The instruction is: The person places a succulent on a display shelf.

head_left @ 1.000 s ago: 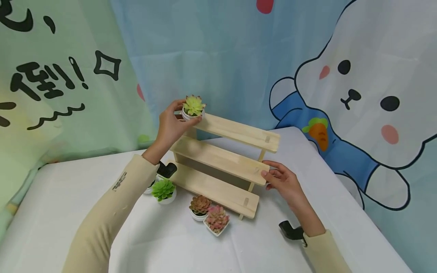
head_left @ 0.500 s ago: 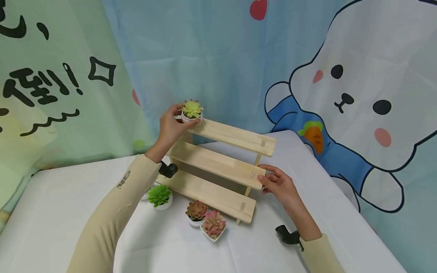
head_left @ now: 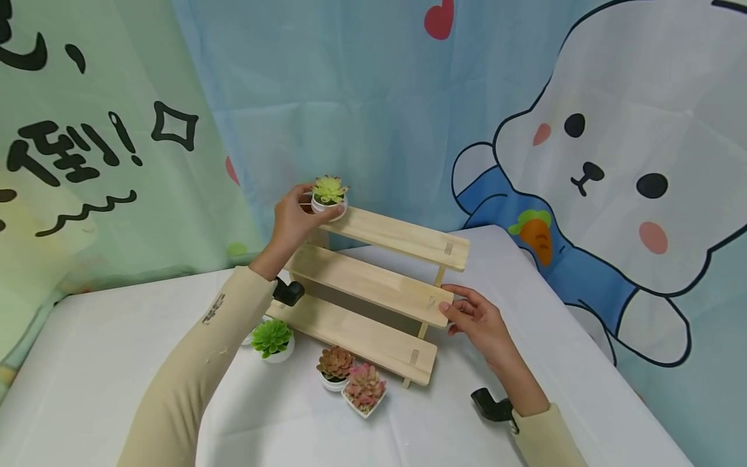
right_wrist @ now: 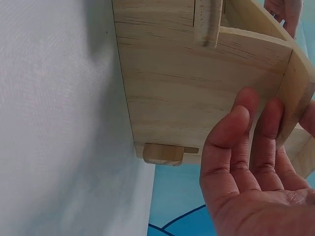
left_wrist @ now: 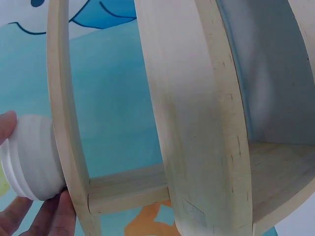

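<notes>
My left hand [head_left: 296, 219] holds a yellow-green succulent in a round white pot [head_left: 329, 196] at the left end of the top board of a three-tier wooden shelf [head_left: 370, 282]. In the left wrist view, the white pot [left_wrist: 35, 157] sits against that board, with thumb and fingers round it. My right hand [head_left: 480, 319] grips the right end of the middle board, thumb on one face. The right wrist view shows its curled fingers [right_wrist: 268, 132] on the board's underside.
On the white-covered table [head_left: 432, 428], in front of the shelf, stand a brown succulent [head_left: 335, 364], a pink succulent [head_left: 365, 387] in an angular pot and a bright green one [head_left: 272, 338]. Another white pot is partly hidden behind the green one. A printed curtain [head_left: 362, 117] hangs behind.
The head view has tilted slightly, so the scene sits a little lower and further left. Both hands keep their holds, and the pot stays at the top board's left end.
</notes>
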`<control>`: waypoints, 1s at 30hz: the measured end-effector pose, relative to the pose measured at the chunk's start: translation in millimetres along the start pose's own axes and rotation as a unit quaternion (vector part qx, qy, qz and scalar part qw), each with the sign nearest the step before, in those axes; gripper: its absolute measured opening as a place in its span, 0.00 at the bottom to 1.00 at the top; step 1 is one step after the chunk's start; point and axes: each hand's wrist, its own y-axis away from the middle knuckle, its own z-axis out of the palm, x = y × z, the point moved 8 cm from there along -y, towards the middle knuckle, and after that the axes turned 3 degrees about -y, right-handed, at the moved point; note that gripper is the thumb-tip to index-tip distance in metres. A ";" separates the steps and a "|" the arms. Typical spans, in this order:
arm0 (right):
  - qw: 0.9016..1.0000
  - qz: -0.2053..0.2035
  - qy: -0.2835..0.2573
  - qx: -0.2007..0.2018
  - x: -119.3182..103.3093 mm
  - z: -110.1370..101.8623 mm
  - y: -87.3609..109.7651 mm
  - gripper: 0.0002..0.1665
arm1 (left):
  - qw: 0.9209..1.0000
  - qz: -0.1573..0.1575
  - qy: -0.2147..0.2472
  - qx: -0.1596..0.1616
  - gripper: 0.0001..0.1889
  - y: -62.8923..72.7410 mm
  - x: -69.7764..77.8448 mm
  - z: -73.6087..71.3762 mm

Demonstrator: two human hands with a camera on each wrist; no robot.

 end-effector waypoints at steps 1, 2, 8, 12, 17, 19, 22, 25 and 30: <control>1.000 -0.002 -0.001 0.000 -0.3 0.4 0.0 0.29 | 1.000 0.000 0.002 -0.002 0.35 -0.1 -0.1 -0.2; 1.000 -0.005 -0.002 -0.001 -0.6 0.9 -0.1 0.29 | 1.000 0.001 0.002 -0.003 0.35 -0.2 0.0 -0.5; 1.000 -0.007 -0.008 -0.002 0.6 5.2 0.4 0.29 | 1.000 0.000 -0.004 -0.009 0.35 1.7 -2.8 -1.9; 1.000 0.000 -0.009 -0.005 4.0 8.7 1.3 0.29 | 1.000 -0.010 -0.009 -0.019 0.40 6.1 -6.1 -2.8; 1.000 -0.006 -0.007 -0.004 5.2 8.7 -0.7 0.28 | 0.999 -0.031 0.027 -0.019 0.47 14.0 -9.6 -5.9; 1.000 -0.010 -0.004 0.000 4.4 7.4 -2.0 0.28 | 0.998 -0.035 0.042 -0.019 0.48 19.6 -10.2 -8.0; 1.000 -0.017 -0.001 0.004 2.0 5.5 -2.6 0.28 | 0.998 -0.024 0.046 -0.022 0.49 29.4 -9.7 -11.6; 1.000 -0.022 0.000 0.010 -0.2 4.8 -2.4 0.28 | 0.999 -0.005 0.048 -0.024 0.49 40.4 -7.5 -15.6; 0.999 -0.033 -0.005 0.020 -1.5 2.8 -2.8 0.27 | 0.998 0.018 0.054 -0.028 0.48 60.6 -0.9 -21.3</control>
